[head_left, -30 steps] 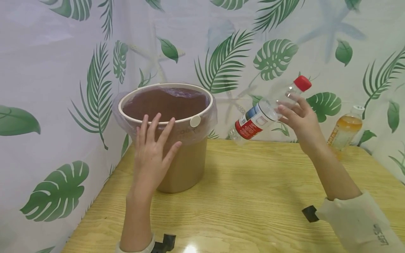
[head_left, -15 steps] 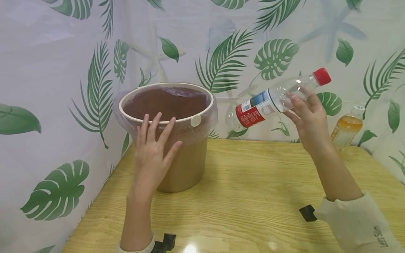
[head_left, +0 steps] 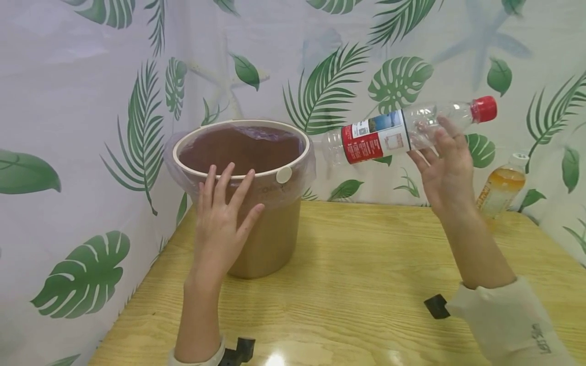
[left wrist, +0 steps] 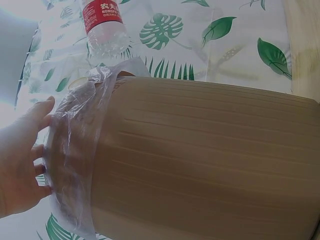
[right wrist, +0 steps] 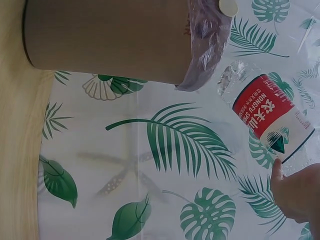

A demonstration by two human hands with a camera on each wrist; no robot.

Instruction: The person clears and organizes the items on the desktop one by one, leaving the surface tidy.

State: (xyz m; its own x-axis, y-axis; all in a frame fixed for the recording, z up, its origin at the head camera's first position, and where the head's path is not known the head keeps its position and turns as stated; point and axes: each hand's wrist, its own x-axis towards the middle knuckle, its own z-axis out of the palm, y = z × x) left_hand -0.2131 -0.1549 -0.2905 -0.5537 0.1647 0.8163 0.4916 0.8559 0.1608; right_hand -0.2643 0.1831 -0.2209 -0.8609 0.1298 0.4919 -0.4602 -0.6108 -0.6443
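Observation:
Fingers spread and nearly straight, my left hand [head_left: 222, 223] rests on the near rim of a brown trash can [head_left: 270, 244] lined with a thin clear purple bag [head_left: 299, 188]. In the left wrist view those fingertips touch the bagged rim. My right hand [head_left: 444, 175] grips a clear plastic bottle [head_left: 375, 137] by its upper part, thumb on the near side. The bottle has a red cap and a red and white label. It lies almost level in the air, its base pointing left toward the can's right rim, a little apart from it.
A second bottle [head_left: 501, 188] with a white cap and orange liquid stands at the right rear of the wooden table [head_left: 357, 274], partly behind my right forearm. A leaf-patterned cloth [head_left: 339, 30] hangs close behind and along the left side.
My right hand has risen slightly and turned, swinging the bottle from a steep tilt to almost level, with its base higher. The left hand and the trash can have stayed in place.

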